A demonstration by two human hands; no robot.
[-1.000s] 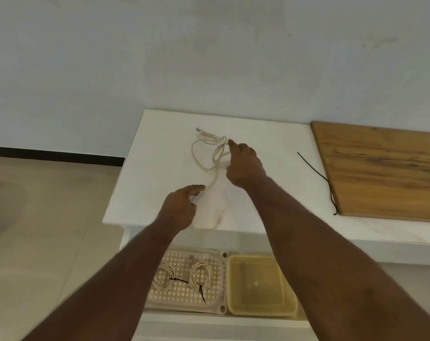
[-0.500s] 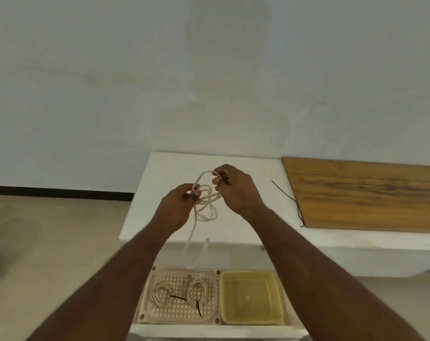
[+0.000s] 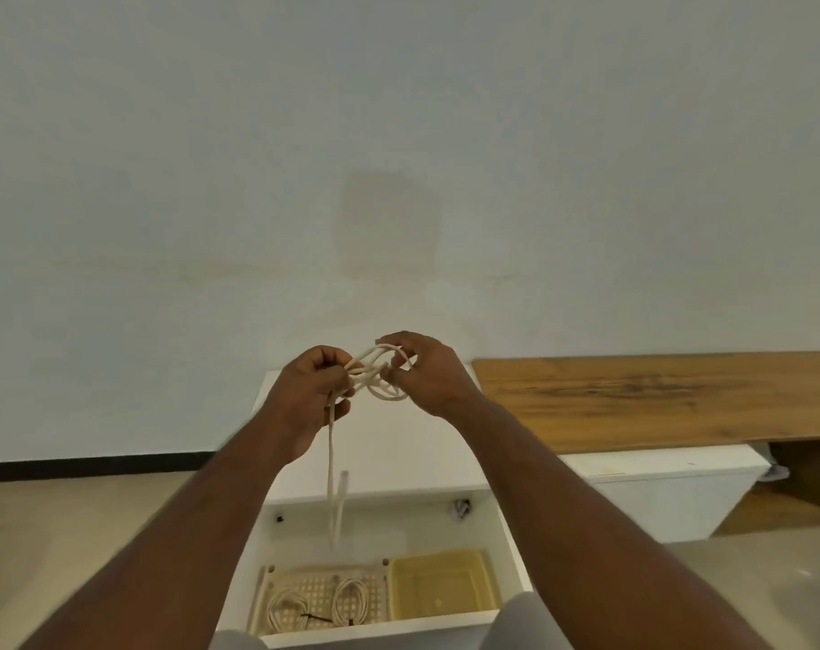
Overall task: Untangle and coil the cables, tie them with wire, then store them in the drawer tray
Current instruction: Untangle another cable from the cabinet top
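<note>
Both hands, left hand (image 3: 312,391) and right hand (image 3: 427,372), hold the tangled cable (image 3: 375,375) above the worktop (image 3: 398,443), fingers curled round its loops, one end hanging below the left fingers.

Both hands are raised above the white table (image 3: 398,443). The left hand (image 3: 312,391) and right hand (image 3: 422,372) each pinch the tangled cable (image 3: 377,372) between them. One strand hangs below the left hand towards the open drawer (image 3: 380,523), where two coils (image 3: 319,607) lie in the tray (image 3: 321,574).
</note>
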